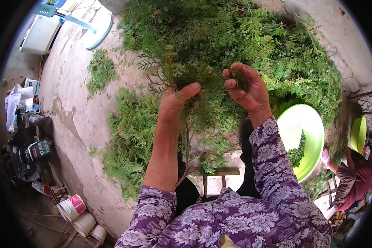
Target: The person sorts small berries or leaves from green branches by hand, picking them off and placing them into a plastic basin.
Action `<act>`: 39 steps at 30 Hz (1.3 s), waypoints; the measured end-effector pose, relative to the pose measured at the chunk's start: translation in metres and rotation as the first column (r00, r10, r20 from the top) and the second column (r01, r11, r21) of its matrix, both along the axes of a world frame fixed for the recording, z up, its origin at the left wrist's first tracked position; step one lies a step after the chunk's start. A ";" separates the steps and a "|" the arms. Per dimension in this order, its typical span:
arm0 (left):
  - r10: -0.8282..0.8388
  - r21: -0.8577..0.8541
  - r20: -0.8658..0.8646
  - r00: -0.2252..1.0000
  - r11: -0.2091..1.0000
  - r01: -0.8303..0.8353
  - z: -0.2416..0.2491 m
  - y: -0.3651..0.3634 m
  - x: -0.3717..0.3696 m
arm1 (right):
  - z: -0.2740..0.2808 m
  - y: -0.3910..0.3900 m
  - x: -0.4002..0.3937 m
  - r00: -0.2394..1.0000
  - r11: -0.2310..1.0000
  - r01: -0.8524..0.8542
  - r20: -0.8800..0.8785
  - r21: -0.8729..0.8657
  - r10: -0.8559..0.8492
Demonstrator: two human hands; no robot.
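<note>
My left hand (175,101) is closed around a leafy evergreen branch (194,74) with flat, scaly sprays. Its bare stem hangs down beside my forearm. To the right, level with the branch, my right hand (250,89) has its fingers curled around a few small green cones (239,81). A gap separates this hand from the branch. Beside my right sleeve stands a bright green basin (283,124) with a heap of small green cones (297,153) inside.
A large pile of cut evergreen branches (219,33) spreads ahead, with a smaller heap (130,132) at left on the concrete floor (70,144). Another person (355,182) sits at right near a second green basin (358,134). Buckets (72,206) stand at lower left.
</note>
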State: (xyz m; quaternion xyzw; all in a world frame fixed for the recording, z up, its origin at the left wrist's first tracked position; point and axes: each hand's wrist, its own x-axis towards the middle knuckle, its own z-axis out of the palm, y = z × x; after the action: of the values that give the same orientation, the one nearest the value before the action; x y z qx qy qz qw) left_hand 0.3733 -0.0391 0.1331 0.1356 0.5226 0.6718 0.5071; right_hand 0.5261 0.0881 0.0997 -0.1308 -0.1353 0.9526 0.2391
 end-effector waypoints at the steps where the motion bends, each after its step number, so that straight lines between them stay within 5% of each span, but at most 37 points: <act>1: 0.005 -0.010 -0.017 1.000 1.000 -0.006 0.001 0.000 0.001 | -0.001 0.000 0.001 1.000 1.000 0.012 -0.004 -0.007 -0.012; 5: -0.018 -0.041 -0.024 1.000 0.999 0.017 -0.002 -0.001 0.001 | -0.009 0.005 0.001 0.999 0.995 -0.047 0.007 0.083 0.046; 7: -0.058 -0.010 -0.012 0.998 0.998 0.058 -0.003 -0.002 0.000 | 0.000 0.002 0.001 0.975 0.978 -0.074 0.221 0.193 0.030; 13: -0.141 -0.049 -0.020 0.990 0.989 0.140 -0.003 -0.003 0.004 | 0.007 -0.008 -0.005 0.924 0.937 -0.101 0.380 0.336 -0.037; 22: -0.186 -0.079 -0.129 0.974 0.981 0.177 -0.001 -0.001 0.007 | 0.011 -0.008 0.000 0.917 0.894 -0.214 0.396 0.393 0.046; 29: -0.161 -0.081 -0.131 0.978 0.985 0.151 -0.003 -0.001 0.007 | 0.013 -0.012 -0.002 0.928 0.932 -0.137 0.372 0.336 0.003; 39: -0.097 -0.048 -0.097 0.990 0.994 0.093 -0.004 0.001 0.010 | 0.017 -0.016 -0.004 0.887 0.820 -0.171 0.448 0.546 -0.114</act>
State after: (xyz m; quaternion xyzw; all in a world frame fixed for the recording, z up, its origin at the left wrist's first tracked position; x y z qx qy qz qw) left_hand 0.3833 -0.0378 0.1292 0.1826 0.5546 0.6278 0.5148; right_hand 0.5226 0.0716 0.1170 -0.2733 -0.4692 0.8122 0.2134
